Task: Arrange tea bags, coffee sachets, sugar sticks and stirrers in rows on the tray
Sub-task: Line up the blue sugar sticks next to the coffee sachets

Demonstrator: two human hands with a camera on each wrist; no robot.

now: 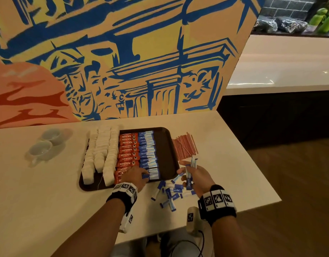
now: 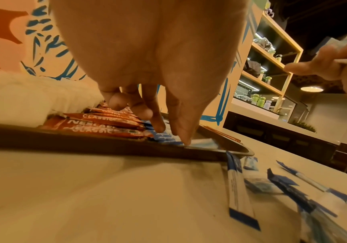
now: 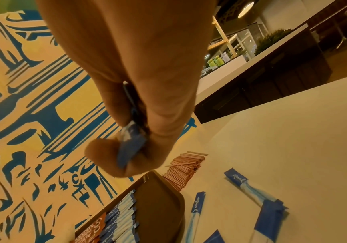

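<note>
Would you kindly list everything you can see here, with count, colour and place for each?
tray: one, dark brown, middle of the table.
tea bags: many, white, rows at the tray's left.
coffee sachets: a row, red, right of the tea bags.
sugar sticks on tray: a row, blue and white, right of the sachets.
loose sugar sticks: several, blue and white, scattered on the table near the tray's front corner.
stirrers: a pile, reddish, on the table right of the tray.
cups: two, pale, far left of the table.
table: one, cream.
left hand: fingertips on the nearest tray stick.
right hand: holds a few sugar sticks above the table.
</note>
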